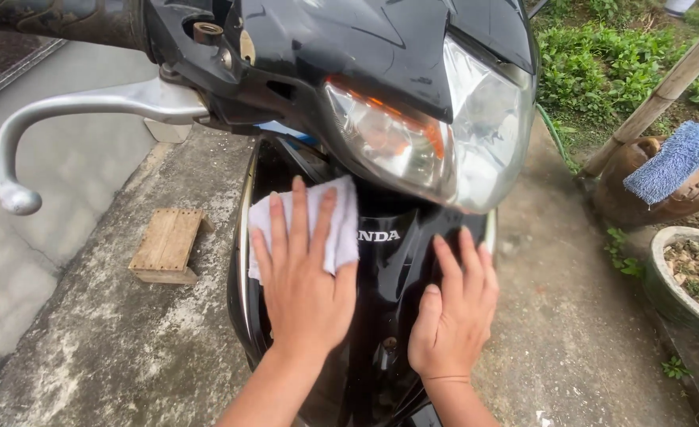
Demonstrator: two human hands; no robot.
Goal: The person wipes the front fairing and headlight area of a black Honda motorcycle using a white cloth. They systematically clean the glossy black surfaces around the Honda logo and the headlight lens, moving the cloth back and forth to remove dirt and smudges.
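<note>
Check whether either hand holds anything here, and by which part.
The left hand presses a white cloth flat under its palm and fingers against the black motorbike front panel. The right hand holds nothing, resting on the panel.

Soft, even daylight, probably overcast; faint shadows only. Mild glare on the headlight lens (pixel 444 134). Sharp centre, with wide-angle bending at the edges.
</note>
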